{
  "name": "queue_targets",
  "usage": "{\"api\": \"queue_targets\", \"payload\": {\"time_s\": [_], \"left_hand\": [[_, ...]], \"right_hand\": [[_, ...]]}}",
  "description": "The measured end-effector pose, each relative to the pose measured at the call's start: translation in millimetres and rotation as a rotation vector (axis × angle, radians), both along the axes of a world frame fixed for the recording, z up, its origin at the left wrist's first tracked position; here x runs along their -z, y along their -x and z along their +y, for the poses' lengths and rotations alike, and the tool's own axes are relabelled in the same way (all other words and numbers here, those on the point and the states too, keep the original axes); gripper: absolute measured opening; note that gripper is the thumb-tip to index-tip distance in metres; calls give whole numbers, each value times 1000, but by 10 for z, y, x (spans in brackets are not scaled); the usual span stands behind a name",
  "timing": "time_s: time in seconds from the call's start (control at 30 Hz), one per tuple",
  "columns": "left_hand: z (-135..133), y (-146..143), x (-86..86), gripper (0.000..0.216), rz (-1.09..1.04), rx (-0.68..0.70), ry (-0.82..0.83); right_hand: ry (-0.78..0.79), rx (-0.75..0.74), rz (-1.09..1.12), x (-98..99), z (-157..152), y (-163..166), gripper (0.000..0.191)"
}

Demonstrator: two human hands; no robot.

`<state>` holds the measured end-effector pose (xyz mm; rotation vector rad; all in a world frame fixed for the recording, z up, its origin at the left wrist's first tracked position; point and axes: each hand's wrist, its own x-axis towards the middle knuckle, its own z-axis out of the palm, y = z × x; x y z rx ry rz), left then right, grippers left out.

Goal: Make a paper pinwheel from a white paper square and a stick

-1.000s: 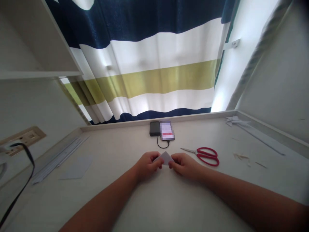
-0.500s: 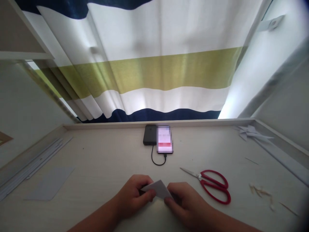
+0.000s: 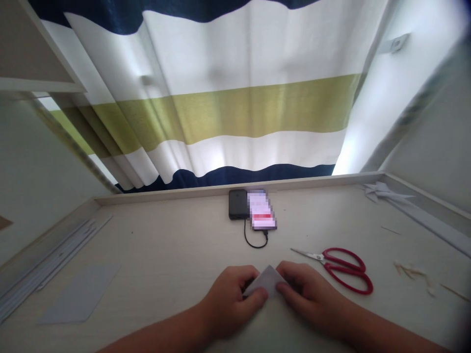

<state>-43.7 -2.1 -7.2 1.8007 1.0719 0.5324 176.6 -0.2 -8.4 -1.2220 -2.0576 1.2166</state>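
Observation:
A small folded piece of white paper (image 3: pixel 269 280) is held between my two hands, its pointed corner facing away from me. My left hand (image 3: pixel 235 296) pinches its left side, thumb on top. On its right side my right hand (image 3: pixel 309 294) grips the edge between thumb and fingers. The fingers under the paper are partly hidden. To the right of my right hand lies a pair of scissors (image 3: pixel 340 268) with red handles, blades pointing left.
A black power bank (image 3: pixel 238 204) is cabled to a lit phone (image 3: pixel 262 211) near the back ledge. At left lie a flat paper sheet (image 3: pixel 81 294) and stacked strips (image 3: pixel 47 262). Right side: a folded paper star shape (image 3: pixel 380 192), thin scraps (image 3: pixel 414 274) and a thin stick (image 3: pixel 454 292).
Both hands and the paper have shifted right in view, and the right hand now sits higher along the paper's edge. The camera view has tilted slightly.

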Motion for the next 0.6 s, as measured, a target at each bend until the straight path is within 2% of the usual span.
{"api": "queue_targets", "payload": {"time_s": [0.1, 0.37, 0.6], "left_hand": [[-14, 46, 32, 21, -60, -10, 36], [28, 7, 42, 22, -158, -97, 66], [90, -1, 89, 34, -217, -43, 12]], "right_hand": [[8, 38, 8, -8, 23, 46, 14], [64, 64, 202, -24, 74, 102, 17], [9, 95, 194, 47, 65, 66, 17]]}}
